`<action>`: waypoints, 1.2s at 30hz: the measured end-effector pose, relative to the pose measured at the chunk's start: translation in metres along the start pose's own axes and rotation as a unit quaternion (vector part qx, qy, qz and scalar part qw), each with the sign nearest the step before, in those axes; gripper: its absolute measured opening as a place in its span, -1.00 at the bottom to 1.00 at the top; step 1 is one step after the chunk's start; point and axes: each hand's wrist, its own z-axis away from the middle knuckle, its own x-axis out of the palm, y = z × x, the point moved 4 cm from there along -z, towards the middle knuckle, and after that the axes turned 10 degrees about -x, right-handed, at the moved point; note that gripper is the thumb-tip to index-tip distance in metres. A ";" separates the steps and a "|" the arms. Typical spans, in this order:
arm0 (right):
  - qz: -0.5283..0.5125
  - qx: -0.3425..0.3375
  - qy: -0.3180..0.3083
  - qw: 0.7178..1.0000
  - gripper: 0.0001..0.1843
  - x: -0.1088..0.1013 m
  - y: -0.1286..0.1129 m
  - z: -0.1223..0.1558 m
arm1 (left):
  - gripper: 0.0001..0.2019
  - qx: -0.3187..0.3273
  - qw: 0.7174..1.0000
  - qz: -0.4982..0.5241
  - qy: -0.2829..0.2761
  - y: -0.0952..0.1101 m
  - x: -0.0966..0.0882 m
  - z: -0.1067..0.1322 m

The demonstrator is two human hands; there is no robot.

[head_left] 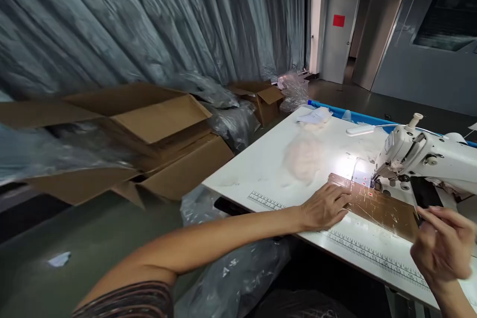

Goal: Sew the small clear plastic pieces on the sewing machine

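My left hand [325,206] lies palm down with fingers stretched at the left end of a brown, scuffed flat strip [387,212] on the white sewing table. The strip lies on the machine bed in front of the sewing machine [406,154], whose lamp lights the needle area. My right hand [443,243] is raised at the strip's right end with its fingers closed in a pinch. Something thin and dark shows by its fingertips, too small to name. A pale, blurred piece of soft material [303,156] sits left of the machine.
Printed ruler marks [367,253] run along the white table's [242,174] front edge. White paper [315,116] and a white oblong item [359,130] lie at the back. Open cardboard boxes [164,117] and clear plastic [238,271] crowd the floor to the left. A door [376,42] stands ajar behind.
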 end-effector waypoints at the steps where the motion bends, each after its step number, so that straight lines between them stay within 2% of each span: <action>1: 0.006 -0.023 0.017 1.000 -0.74 0.010 0.002 -0.001 | -0.74 -0.022 1.000 -0.001 0.001 -0.007 -0.005 -0.003; 3: 0.011 -0.054 0.012 0.998 -0.74 0.025 0.006 0.000 | -0.75 -0.114 0.993 0.005 -0.001 -0.033 -0.017 -0.009; 5: 0.003 -0.050 -0.023 0.998 -0.75 0.035 0.012 0.004 | -0.77 -0.259 0.965 0.030 0.007 -0.070 -0.030 -0.009; 8: -0.015 -0.020 -0.054 0.998 -0.78 0.037 0.017 0.011 | -0.79 -0.342 0.938 0.033 0.036 -0.115 -0.047 -0.003; 10: -0.029 -0.013 -0.070 0.997 -0.80 0.038 0.017 0.015 | -0.81 -0.373 0.926 0.051 0.037 -0.134 -0.052 0.005; 12: -0.048 -0.009 -0.090 0.995 -0.79 0.040 0.016 0.016 | -0.81 -0.394 0.915 0.075 0.038 -0.143 -0.053 0.013; 15: -0.062 -0.010 -0.114 0.991 -0.79 0.043 0.014 0.017 | -0.75 -0.413 0.902 0.115 0.051 -0.144 -0.053 0.019; 22: -0.095 -0.012 -0.140 0.985 -0.80 0.044 0.007 0.019 | -0.60 -0.468 0.856 0.153 0.156 -0.136 -0.069 0.016; 24: -0.107 -0.005 -0.154 0.982 -0.78 0.045 0.004 0.023 | -0.59 -0.447 0.868 0.173 0.132 -0.121 -0.067 0.007; 25: -0.113 -0.002 -0.162 0.980 -0.78 0.046 0.003 0.024 | -0.60 -0.418 0.882 0.193 0.098 -0.109 -0.063 0.000; 27: -0.124 -0.006 -0.175 0.977 -0.76 0.048 0.001 0.028 | -0.61 -0.348 0.908 0.232 -0.017 -0.077 -0.043 -0.015; 29: -0.131 -0.017 -0.180 0.975 -0.76 0.050 0.000 0.030 | -0.63 -0.249 0.931 0.239 -0.116 -0.043 -0.020 -0.027; 31: -0.133 -0.021 -0.179 0.975 -0.76 0.050 0.001 0.032 | -0.65 -0.100 0.950 0.236 -0.178 -0.012 0.000 -0.036; 33: -0.130 -0.017 -0.173 0.976 -0.76 0.050 0.003 0.032 | -0.70 0.003 0.952 0.240 -0.191 0.002 0.011 -0.043; 34: -0.130 -0.017 -0.173 0.976 -0.76 0.049 0.003 0.031 | -0.72 0.021 0.952 0.243 -0.183 0.001 0.014 -0.047; 36: -0.127 -0.016 -0.172 0.977 -0.76 0.049 0.002 0.027 | -0.74 -0.013 0.958 0.247 -0.145 -0.013 0.012 -0.055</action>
